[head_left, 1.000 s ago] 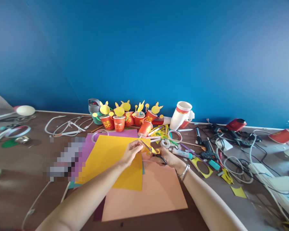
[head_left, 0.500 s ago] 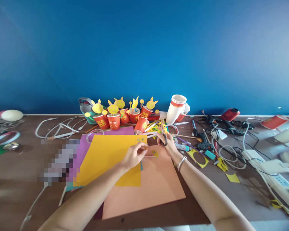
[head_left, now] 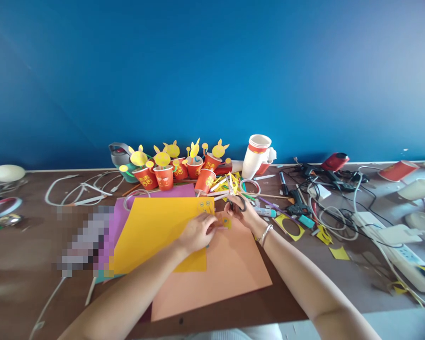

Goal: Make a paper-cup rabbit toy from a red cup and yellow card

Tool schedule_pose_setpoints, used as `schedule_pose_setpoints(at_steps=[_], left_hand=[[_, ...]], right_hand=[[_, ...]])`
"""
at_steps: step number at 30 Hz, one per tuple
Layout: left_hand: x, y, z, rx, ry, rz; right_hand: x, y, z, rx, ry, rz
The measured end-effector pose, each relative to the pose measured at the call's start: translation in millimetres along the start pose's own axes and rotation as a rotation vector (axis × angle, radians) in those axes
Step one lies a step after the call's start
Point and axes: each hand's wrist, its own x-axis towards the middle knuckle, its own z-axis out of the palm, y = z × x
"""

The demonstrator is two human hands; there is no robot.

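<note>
My right hand (head_left: 246, 212) is closed around the black handles of a pair of scissors (head_left: 238, 203), whose blades point away from me toward the paper scraps. My left hand (head_left: 198, 231) rests over the edge of the yellow-orange sheet (head_left: 159, 226), its fingers bent together at the left end of a thin pale strip (head_left: 222, 228). That strip lies above a salmon-coloured sheet (head_left: 223, 278). Just beyond it is a small yellow cutout (head_left: 227, 222) with a drawn mark. Small round drawings (head_left: 204, 204) show at the yellow-orange sheet's upper right corner.
Red paper cups (head_left: 163, 178) with yellow rabbit-like heads stand by the blue wall. A stack of white cups (head_left: 257, 156) is to their right. Yellow scraps (head_left: 233, 181) lie beyond the scissors. Glue guns (head_left: 297, 203), cables and a power strip (head_left: 393, 250) crowd the right side.
My left hand has moved down and its fingers now meet the pale strip. The right hand has shifted slightly, showing more of the scissors. The view has moved a little.
</note>
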Motion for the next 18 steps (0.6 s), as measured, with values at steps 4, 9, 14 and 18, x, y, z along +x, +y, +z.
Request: schedule_pose_setpoints(at_steps=[4,9,14,18], left_hand=[[-0.9,5.4,-2.5,0.08,-0.083,0.041],[-1.0,10.0,-4.6,0.121,-0.068,0.09],[-3.6,16.8,-1.8,0.229,-0.08,0.21],[-4.4,16.2,0.8,0.2,-0.091,0.226]], right_hand=[[3.8,-2.2,-4.4,0.079,-0.008,0.032],[1.5,-0.7,-2.8,-0.012,-0.074,0.023],[-3.9,0.7,5.4,-0.099,-0.049,-0.08],[-2.6,-0.9,4.9,-0.011,0.085,-0.105]])
